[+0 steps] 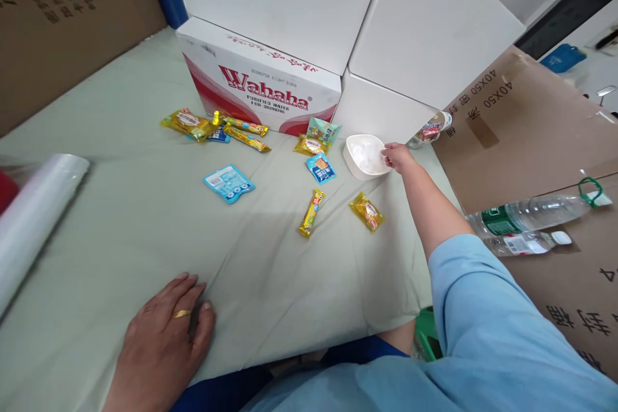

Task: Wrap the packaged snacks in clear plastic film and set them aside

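My right hand (396, 156) reaches far forward and grips the right rim of a white bowl (360, 162) standing on the pale green cloth (145, 225). My left hand (164, 341), with a gold ring, lies flat on the cloth near its front edge, fingers stretched out and holding nothing. Several snack packets are scattered between the hands: a yellow packet (367, 211), a yellow stick packet (311, 212), a blue packet (320, 168) and a larger light-blue packet (229, 183).
A red-and-white Wahaha carton (261, 87) and plain white boxes (429, 26) stand at the back, with more packets (193, 123) in front. A clear plastic roll (33, 219) lies at left. Brown cardboard (531, 122) with water bottles (535, 212) is at right.
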A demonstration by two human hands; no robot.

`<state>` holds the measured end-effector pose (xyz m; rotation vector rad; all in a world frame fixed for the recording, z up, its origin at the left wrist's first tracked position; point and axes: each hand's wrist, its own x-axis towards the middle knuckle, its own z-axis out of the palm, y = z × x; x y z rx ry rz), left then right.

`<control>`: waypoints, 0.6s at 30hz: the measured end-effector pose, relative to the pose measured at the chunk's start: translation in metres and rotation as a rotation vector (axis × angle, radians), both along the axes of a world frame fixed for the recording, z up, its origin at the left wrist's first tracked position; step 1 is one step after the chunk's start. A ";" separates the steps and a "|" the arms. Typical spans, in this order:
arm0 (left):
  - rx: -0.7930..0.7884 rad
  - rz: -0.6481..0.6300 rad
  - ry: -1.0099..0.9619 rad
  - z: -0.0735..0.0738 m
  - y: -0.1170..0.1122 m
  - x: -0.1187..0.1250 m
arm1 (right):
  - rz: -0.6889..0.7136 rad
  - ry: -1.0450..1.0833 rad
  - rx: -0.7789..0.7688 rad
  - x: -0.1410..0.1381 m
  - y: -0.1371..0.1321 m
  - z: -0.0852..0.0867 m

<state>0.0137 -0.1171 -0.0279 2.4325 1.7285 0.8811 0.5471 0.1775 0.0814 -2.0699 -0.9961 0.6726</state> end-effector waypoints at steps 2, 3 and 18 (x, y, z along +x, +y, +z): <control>-0.002 0.004 0.010 0.002 0.000 0.001 | 0.015 -0.049 -0.039 -0.002 0.003 -0.010; -0.003 0.001 0.016 0.003 0.000 0.001 | 0.021 -0.083 -0.043 -0.003 0.004 -0.015; 0.048 -0.041 0.046 0.005 0.001 0.000 | 0.053 -0.196 0.130 -0.007 -0.009 0.003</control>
